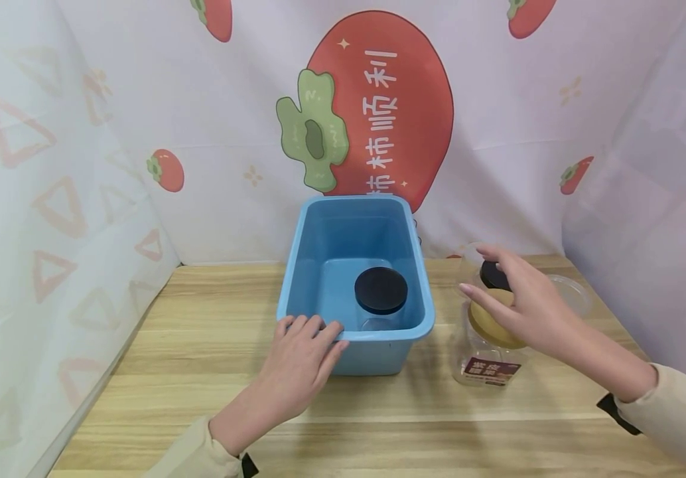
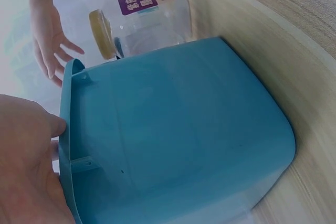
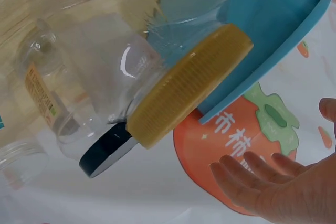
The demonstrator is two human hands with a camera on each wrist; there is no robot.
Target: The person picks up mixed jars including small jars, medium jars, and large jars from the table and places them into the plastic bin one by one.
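Observation:
A blue plastic bin (image 1: 349,358) stands mid-table, with a clear jar under a black lid (image 1: 381,291) inside it. My left hand (image 1: 304,362) grips the bin's near rim at the left corner, fingers hooked over the edge; in the left wrist view the thumb lies on the rim's outer side. To the right of the bin is a clear jar with a gold lid (image 1: 494,325) and a purple label. Just above that lid my right hand (image 1: 531,305) hovers with fingers spread, holding nothing; the right wrist view shows its fingers (image 3: 262,177) apart from the lid.
Behind the gold-lidded jar stands another container with a black lid (image 3: 105,150), partly hidden by my right hand in the head view. More clear containers (image 3: 63,87) sit beside it. A printed cloth backdrop (image 1: 229,219) closes off the table's back and sides.

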